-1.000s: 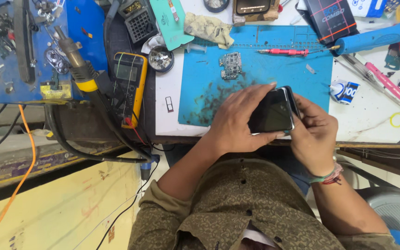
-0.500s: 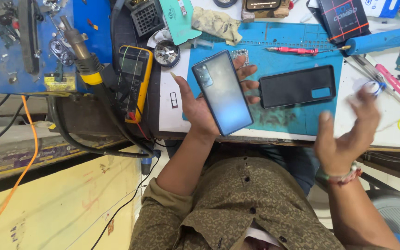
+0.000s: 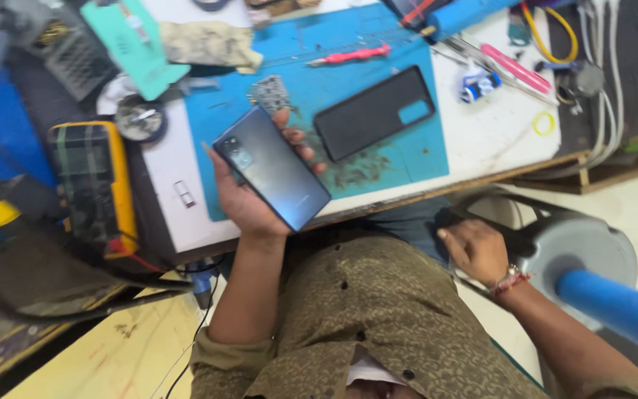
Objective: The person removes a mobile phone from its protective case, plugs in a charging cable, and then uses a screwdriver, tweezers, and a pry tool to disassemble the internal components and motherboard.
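My left hand (image 3: 249, 193) holds a dark blue-grey smartphone (image 3: 271, 167) back side up, its camera cluster toward the upper left, just above the near edge of the bench. A black phone case (image 3: 375, 111) lies flat on the blue work mat (image 3: 311, 89), to the right of the phone. My right hand (image 3: 476, 250) is down below the bench edge at my right thigh, fingers curled, holding nothing that I can see. A small circuit board (image 3: 269, 92) lies on the mat just beyond my left fingertips.
A yellow multimeter (image 3: 94, 185) sits at the left with cables hanging. A red-handled screwdriver (image 3: 352, 55), a teal card (image 3: 136, 44), a crumpled cloth (image 3: 208, 44), tweezers and pink tools (image 3: 515, 66) are at the back. A grey stool (image 3: 577, 251) stands at the right.
The view has swung and zoomed in. My right hand dropped from above the mat to below the bench by my thigh. My left hand still holds the phone, now nearer the bench edge.
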